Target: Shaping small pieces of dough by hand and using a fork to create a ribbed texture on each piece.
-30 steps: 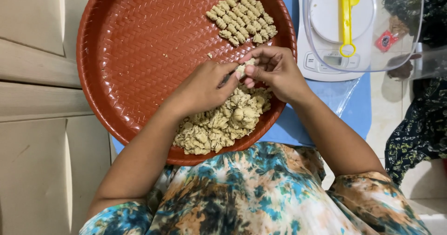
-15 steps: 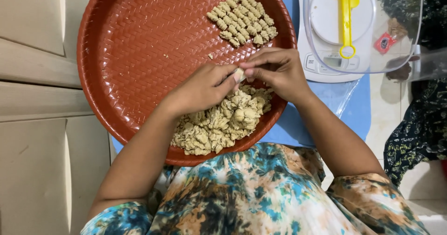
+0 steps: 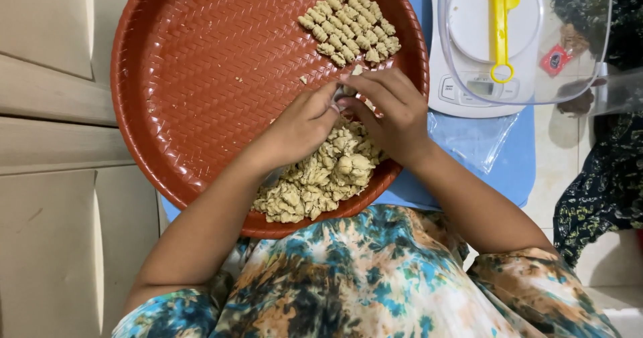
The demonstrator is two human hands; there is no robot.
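Dough shaping is the step in hand: left hand and right hand meet fingertip to fingertip, pinching a small piece above the beige dough heap at the near rim of the red woven-pattern tray. Finished pieces lie in rows near the far rim; placing this one there looks like the next demand.
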